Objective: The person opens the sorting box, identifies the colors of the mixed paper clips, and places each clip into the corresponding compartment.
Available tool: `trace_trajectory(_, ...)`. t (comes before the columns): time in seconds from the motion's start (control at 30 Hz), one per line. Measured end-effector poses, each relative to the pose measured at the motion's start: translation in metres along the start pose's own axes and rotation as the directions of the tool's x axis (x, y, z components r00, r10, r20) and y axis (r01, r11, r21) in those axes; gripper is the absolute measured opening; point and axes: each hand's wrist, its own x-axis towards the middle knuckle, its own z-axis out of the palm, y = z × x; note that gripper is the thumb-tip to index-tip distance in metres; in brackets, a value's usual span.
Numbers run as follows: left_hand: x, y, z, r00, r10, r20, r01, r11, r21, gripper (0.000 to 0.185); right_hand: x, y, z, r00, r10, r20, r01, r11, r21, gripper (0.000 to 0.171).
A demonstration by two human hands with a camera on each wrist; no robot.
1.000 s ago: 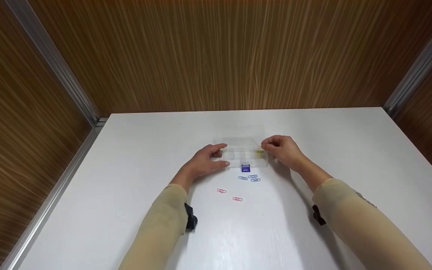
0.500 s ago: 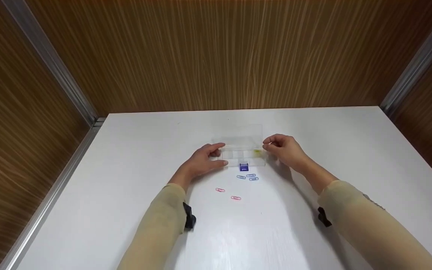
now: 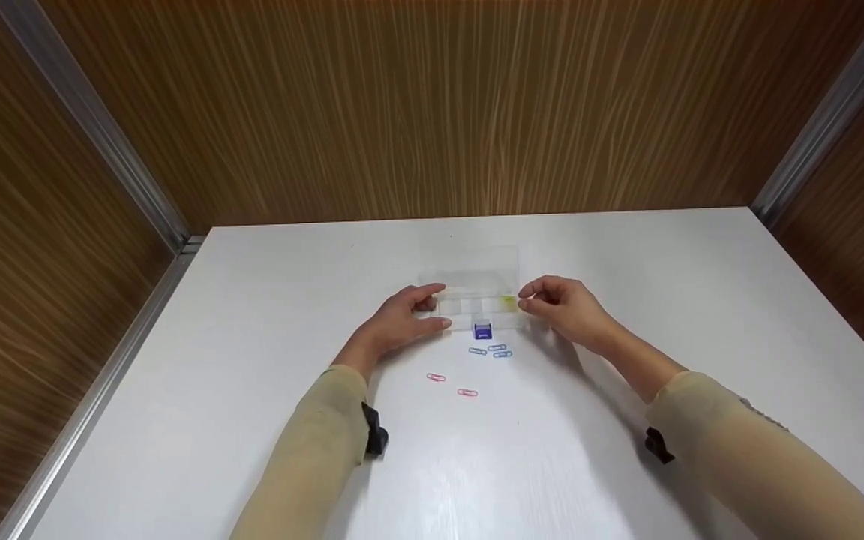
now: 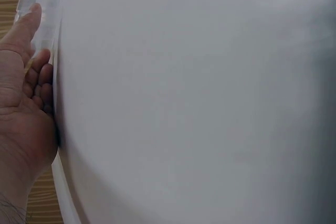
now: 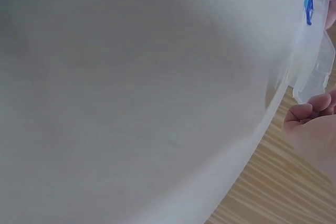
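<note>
A clear compartment box (image 3: 462, 324) stands on the table with its transparent lid (image 3: 477, 262) raised at the back. My left hand (image 3: 396, 322) grips its left end, index finger at the back and thumb at the front. Thumb and index finger of my right hand (image 3: 567, 306) come together at the box's right end; I cannot tell whether they pinch anything. Something small and yellow (image 3: 508, 301) shows in the right compartment beside these fingertips. In the right wrist view, curled fingers (image 5: 300, 113) sit just by the lid's corner (image 5: 312, 80). A purple piece (image 3: 483, 331) is at the box's front.
Several loose blue paper clips (image 3: 499, 351) lie just in front of the box. Nearer to me are two pink paper clips (image 3: 436, 377). The white table (image 3: 289, 300) ends at a wood-grain panel (image 3: 432, 112) at the back.
My right fingertips have shifted slightly down along the box's right end, and the yellow item looks brighter. The left hand keeps its grip; the whole head view has drifted slightly.
</note>
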Motion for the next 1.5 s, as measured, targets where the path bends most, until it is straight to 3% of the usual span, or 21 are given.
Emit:
trace_trajectory(0.27, 0.0, 0.001, -0.002, 1.0, 0.013, 0.001, -0.013, 1.0, -0.006, 0.069, -0.019, -0.008, 0.018, 0.993, -0.054, 0.109, 0.059, 0.997, -0.046, 0.012)
trace_trajectory(0.47, 0.001, 0.0, -0.004, 1.0, 0.03, 0.001, -0.03, 1.0, -0.007, 0.069, -0.03, -0.018, 0.04, 0.965, -0.121, 0.232, 0.138, 0.989, -0.059, 0.01)
trace_trajectory(0.67, 0.002, -0.002, -0.004, 0.998, 0.061, -0.003, -0.061, 0.998, 0.004, 0.067, -0.04, -0.023, 0.056, 0.935, -0.189, 0.3, 0.207, 0.978, -0.03, 0.012)
trace_trajectory(0.8, 0.001, -0.002, -0.004, 0.997, 0.078, -0.006, -0.078, 0.997, 0.023, 0.066, -0.045, -0.023, 0.065, 0.921, -0.187, 0.343, 0.21, 0.977, -0.032, 0.015)
trace_trajectory(1.13, 0.001, -0.004, -0.003, 0.999, 0.039, -0.008, -0.039, 0.999, 0.02, 0.068, -0.047, -0.016, 0.077, 0.915, -0.183, 0.36, 0.224, 0.972, -0.075, 0.015)
trace_trajectory(1.37, -0.001, -0.003, -0.005, 0.997, 0.076, -0.005, -0.076, 0.997, 0.018, 0.067, -0.048, -0.011, 0.082, 0.905, -0.242, 0.349, 0.29, 0.952, -0.093, 0.015)
trace_trajectory(1.5, -0.002, -0.003, -0.005, 0.998, 0.067, -0.002, -0.067, 0.998, 0.012, 0.067, -0.048, -0.009, 0.083, 0.902, -0.254, 0.35, 0.305, 0.947, -0.097, 0.017)
